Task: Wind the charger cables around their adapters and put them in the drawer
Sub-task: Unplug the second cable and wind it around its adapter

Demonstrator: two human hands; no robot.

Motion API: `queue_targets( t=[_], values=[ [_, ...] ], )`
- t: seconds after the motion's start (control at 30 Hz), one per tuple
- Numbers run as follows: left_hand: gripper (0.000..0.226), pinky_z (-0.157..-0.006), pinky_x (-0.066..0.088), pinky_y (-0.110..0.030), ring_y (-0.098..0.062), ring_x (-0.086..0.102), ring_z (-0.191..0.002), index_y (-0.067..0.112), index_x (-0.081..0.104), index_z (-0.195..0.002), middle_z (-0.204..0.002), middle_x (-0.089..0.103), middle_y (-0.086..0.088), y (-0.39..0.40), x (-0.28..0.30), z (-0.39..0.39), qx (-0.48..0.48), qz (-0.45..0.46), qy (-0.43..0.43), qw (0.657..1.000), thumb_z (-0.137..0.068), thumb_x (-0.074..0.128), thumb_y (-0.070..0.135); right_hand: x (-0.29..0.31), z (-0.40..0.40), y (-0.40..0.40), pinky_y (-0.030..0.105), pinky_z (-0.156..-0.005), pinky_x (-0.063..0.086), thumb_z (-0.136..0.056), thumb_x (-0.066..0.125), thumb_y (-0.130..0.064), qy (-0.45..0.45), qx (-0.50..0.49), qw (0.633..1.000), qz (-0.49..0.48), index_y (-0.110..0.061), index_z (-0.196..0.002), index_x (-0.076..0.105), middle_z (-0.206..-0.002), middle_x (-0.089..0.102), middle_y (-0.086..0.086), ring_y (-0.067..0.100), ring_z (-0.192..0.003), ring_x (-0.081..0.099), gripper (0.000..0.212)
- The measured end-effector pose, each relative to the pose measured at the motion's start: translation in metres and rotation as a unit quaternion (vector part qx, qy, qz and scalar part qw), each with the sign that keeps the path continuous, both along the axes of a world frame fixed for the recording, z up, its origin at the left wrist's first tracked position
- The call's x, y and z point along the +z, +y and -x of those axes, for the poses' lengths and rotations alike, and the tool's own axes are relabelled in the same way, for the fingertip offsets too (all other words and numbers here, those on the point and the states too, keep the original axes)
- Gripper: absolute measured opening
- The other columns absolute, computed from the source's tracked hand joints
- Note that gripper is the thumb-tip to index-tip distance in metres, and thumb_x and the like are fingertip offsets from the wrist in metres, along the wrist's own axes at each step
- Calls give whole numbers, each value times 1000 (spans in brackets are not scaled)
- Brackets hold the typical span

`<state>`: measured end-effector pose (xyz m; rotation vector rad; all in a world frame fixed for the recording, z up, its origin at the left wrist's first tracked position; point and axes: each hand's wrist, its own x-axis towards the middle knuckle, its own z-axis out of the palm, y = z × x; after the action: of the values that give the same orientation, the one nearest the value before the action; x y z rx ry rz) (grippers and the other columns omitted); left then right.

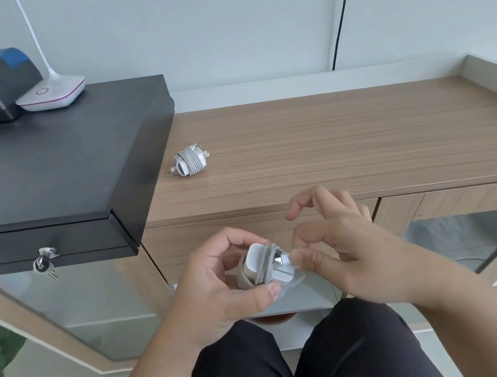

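Above the person's lap, in front of the wooden desk (333,147), both hands work close together. Left hand (221,289) curls palm-up around a white adapter (262,265) with grey cable (267,273) wound round it. Right hand (342,258) pinches the cable's end at the adapter, its other fingers lifted and spread. On the desk lies a second wound charger (190,164), beside a black cash drawer (49,177).

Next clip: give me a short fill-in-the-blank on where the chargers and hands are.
1. The wound charger lies on the wooden ____.
2. The left hand grips the second ____, its cable wrapped around it.
3. The right hand pinches the cable's ____.

Missing words: counter; adapter; end
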<state>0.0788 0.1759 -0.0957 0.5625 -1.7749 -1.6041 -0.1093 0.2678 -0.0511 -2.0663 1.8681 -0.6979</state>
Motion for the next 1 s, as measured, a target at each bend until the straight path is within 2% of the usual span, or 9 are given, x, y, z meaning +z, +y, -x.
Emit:
queue_targets(
  t=[0.07,0.2,0.3,0.43,0.6,0.7,0.8,0.87,1.0],
  values=[
    [40,-71,51,-30,-16,64,-81,27,67,-90,-90,71,-1,3,-1,1,47,42,-19,998,-55,84,20,-1,-3,1,26,-84,19,-86,42,-53,19,-23,999,14,-39,-72,51,-113,30,-24,-4,-117,20,22],
    [40,-74,56,-36,-21,67,-86,34,65,-91,-93,70,0,8,-4,6,107,102,-24,989,-56,84,26,-4,-4,1,16,-87,21,-83,32,-57,2,-42,998,37,-30,-76,55,-113,31,-26,-4,-113,22,36],
    [40,-74,56,-35,-25,66,-89,35,65,-91,-95,68,2,10,-6,7,119,150,-24,981,-58,84,27,-7,-3,1,21,-86,25,-89,38,-49,-32,-33,999,14,-27,-78,55,-111,31,-26,-1,-109,27,30],
    [41,-72,57,-37,-27,66,-90,35,65,-94,-95,67,-1,10,-7,9,125,167,-16,978,-58,84,27,-12,-2,1,25,-90,27,-91,37,-47,-37,-31,999,3,-28,-83,53,-107,33,-24,6,-111,29,26],
    [42,-71,58,-43,-27,66,-89,34,67,-95,-92,67,-1,9,-8,10,134,165,-3,977,-58,86,27,-18,-8,2,30,-77,35,-93,30,-49,46,-42,995,83,-35,-84,45,-99,40,-20,12,-93,37,23],
    [43,-71,57,-46,-27,66,-88,35,67,-96,-91,67,1,10,-11,10,129,170,-10,977,-59,87,29,-23,-8,4,36,-75,43,-98,30,-41,20,-5,996,86,-29,-84,45,-89,45,-14,15,-83,43,23],
    [45,-71,57,-48,-27,65,-87,37,69,-98,-91,66,2,9,-11,10,122,161,-11,979,-58,88,32,-24,-4,11,34,-71,44,-100,29,-39,-48,32,996,68,-20,-85,44,-85,45,-10,14,-79,46,29],
    [46,-73,56,-46,-27,65,-87,36,69,-99,-92,65,1,6,-11,9,116,163,-10,980,-58,89,35,-22,-1,14,33,-70,44,-99,29,-40,-63,33,996,62,-18,-87,46,-85,46,-9,14,-79,48,30],
    [47,-75,54,-33,-25,64,-87,32,70,-102,-92,64,4,4,-9,11,97,180,-8,979,-59,89,37,-17,2,12,25,-65,40,-98,35,-32,3,23,995,97,-17,-83,48,-78,45,-10,12,-71,44,25]
  ],
)
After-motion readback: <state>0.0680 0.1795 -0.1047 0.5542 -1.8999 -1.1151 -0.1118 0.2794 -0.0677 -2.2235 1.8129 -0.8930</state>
